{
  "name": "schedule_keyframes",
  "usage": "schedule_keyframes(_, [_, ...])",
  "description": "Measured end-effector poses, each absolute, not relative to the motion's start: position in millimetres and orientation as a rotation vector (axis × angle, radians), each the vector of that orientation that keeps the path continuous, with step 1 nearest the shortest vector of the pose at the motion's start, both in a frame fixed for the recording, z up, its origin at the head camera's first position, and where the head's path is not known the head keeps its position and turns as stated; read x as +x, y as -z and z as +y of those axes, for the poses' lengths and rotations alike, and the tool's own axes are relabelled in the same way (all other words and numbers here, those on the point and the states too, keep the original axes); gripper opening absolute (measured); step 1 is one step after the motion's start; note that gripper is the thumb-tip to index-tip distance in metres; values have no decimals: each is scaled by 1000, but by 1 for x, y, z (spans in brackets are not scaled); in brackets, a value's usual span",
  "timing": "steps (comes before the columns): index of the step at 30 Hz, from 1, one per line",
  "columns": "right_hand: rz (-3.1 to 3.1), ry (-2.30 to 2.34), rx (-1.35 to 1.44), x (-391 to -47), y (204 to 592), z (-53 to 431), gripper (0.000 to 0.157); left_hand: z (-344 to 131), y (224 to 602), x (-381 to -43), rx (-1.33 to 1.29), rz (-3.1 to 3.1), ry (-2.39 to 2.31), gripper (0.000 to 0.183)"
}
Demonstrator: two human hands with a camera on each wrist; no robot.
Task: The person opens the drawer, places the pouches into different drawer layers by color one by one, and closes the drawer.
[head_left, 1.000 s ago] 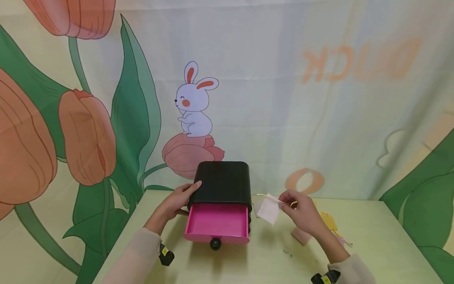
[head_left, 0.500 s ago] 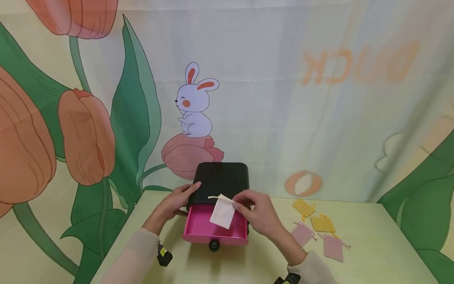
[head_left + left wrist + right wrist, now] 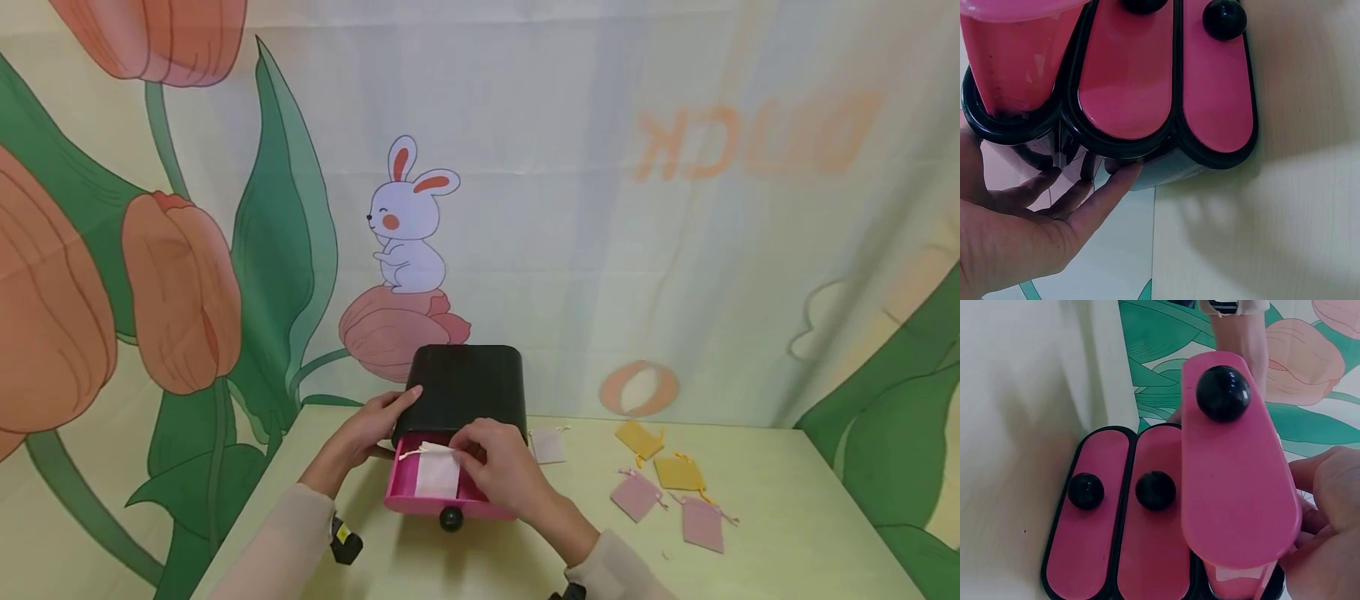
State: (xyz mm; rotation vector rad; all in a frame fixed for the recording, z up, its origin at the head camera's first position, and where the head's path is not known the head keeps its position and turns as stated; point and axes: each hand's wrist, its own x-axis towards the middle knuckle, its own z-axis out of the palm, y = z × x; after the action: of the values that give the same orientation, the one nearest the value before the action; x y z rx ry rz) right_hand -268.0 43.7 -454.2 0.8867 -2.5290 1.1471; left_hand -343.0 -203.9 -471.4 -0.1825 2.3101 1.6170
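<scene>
In the head view, a pale white cloth drawstring pouch (image 3: 437,475) is seen low in the centre of the frame, within the outline of a pulled-out pink plastic drawer (image 3: 416,504) with a round black knob (image 3: 451,519). The pouch's upper right corner is pinched between the thumb and fingers of the right hand (image 3: 498,467); whether the drawer's floor is touched by the pouch cannot be told. The left side of a glossy black rounded cabinet (image 3: 468,387) is gripped by the left hand (image 3: 375,429), with the thumb laid on the top edge. Just right of the cabinet, a second pale drawstring pouch (image 3: 550,447) is laid on the pale green tabletop (image 3: 795,500). In the lower right, two yellow drawstring pouches (image 3: 680,473) and two dusty-pink drawstring pouches (image 3: 703,525) are spread. Behind, a printed fabric backdrop (image 3: 555,233) is hung.

In the left wrist view, the cabinet's black side is pressed by the left hand's fingers at lower left. Two pushed-in pink drawer fronts (image 3: 1129,69) are shown from top centre rightward.

In the right wrist view, the pulled-out drawer's front is shown right of centre, and the right hand is seen at the right edge, its fingertips partly hidden behind the drawer.
</scene>
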Motion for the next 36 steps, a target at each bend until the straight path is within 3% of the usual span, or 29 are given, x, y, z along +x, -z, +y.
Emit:
schedule_keyframes(9, [-2463, -1182, 949, -264, 448, 55, 25, -208, 473, -342, -157, 2307, -1635, 104])
schedule_keyframes(14, [-2380, -1229, 752, -281, 448, 95, 19, -209, 470, -342, -139, 2306, -1643, 106])
schedule_keyframes(23, [-2495, -1293, 375, -337, 521, 171, 14, -207, 473, -342, -159, 2298, -1648, 106])
schedule_keyframes(30, [-2665, -1239, 353, -354, 568, 179, 33, -208, 470, -343, -170, 2304, -1657, 104])
schedule_keyframes(36, [-2647, -1150, 345, -364, 589, 177, 30, -206, 473, -342, -184, 2299, -1657, 104])
